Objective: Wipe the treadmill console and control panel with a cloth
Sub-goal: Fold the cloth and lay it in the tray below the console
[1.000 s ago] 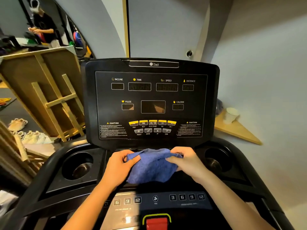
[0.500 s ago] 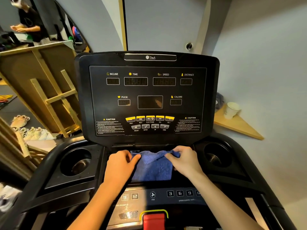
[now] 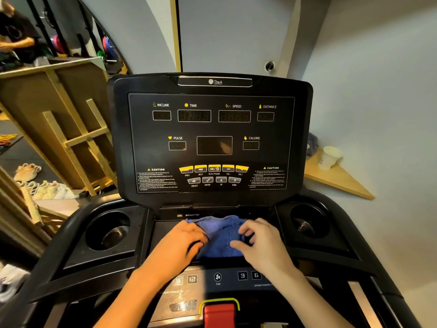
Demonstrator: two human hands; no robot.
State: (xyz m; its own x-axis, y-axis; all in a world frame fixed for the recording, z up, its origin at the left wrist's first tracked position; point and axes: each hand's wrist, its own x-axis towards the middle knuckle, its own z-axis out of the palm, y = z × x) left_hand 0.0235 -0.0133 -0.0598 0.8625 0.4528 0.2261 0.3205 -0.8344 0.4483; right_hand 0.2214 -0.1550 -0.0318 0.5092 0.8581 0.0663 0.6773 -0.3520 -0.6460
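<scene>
From your head camera, you are looking down at a treadmill console (image 3: pixel 210 138), its dark display panel tilted up and facing you, with unlit readouts and a row of yellow buttons (image 3: pixel 214 168) near its lower edge. Just below that panel, on the flat black tray in the middle, lies the blue cloth (image 3: pixel 221 235), bunched and spread between your two hands.

Your left hand (image 3: pixel 182 242) sits on the left edge of the cloth, fingers curled over the fabric and gripping it. Your right hand (image 3: pixel 260 242) is at the cloth's right edge, fingers bent, with the fingertips pinching the fabric against the tray. Both forearms reach in from the near edge of the view.

A round cup holder (image 3: pixel 110 232) is set into the tray to the left of the cloth, and a second cup holder (image 3: pixel 307 223) lies to the right. Nearer to you, a strip of number keys and a fan button (image 3: pixel 217 277) runs below your wrists, and a red safety key (image 3: pixel 220 313) sits at the near edge.

To the right, a paper cup (image 3: pixel 329 157) stands on a wooden corner shelf (image 3: pixel 340 181) against the wall. To the left, a wooden frame (image 3: pixel 71 129) leans, with pale shoes (image 3: pixel 28 171) on the floor beside it. At far left another person (image 3: pixel 14 36) is partly visible.
</scene>
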